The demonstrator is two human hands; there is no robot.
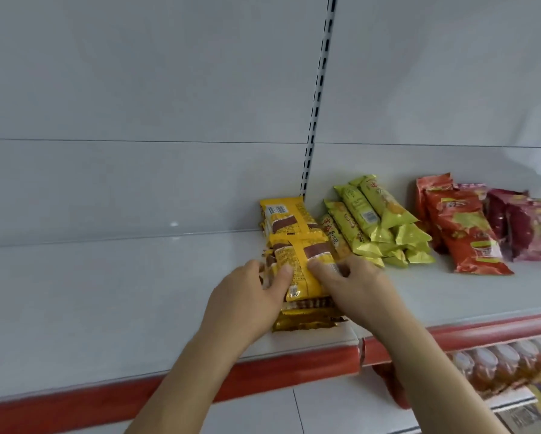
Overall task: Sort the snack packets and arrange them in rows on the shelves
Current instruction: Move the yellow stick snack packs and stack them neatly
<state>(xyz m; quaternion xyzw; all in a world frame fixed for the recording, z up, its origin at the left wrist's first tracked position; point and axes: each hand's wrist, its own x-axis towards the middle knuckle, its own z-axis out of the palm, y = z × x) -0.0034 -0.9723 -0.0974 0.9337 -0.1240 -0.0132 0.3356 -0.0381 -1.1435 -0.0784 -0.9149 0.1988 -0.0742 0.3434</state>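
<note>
A stack of yellow-and-brown snack packets point(303, 278) lies on the white shelf point(106, 292), running from its back wall toward the front edge. My left hand point(247, 305) grips the near packets from the left, thumb on top. On the right side, my right hand point(360, 289) holds the same stack with its thumb pressed on the top packet. More yellow packets point(289, 217) lie behind, against the back wall. To the right sit yellow-green packets point(379, 223), then red packets point(463, 233) and purple-pink packets point(526, 227).
The shelf has a red front strip point(263, 374) with a joint just below my hands. A slotted upright point(317, 98) runs up the white back panel. On the lower shelf at the right stand clear packs of orange goods point(501, 364).
</note>
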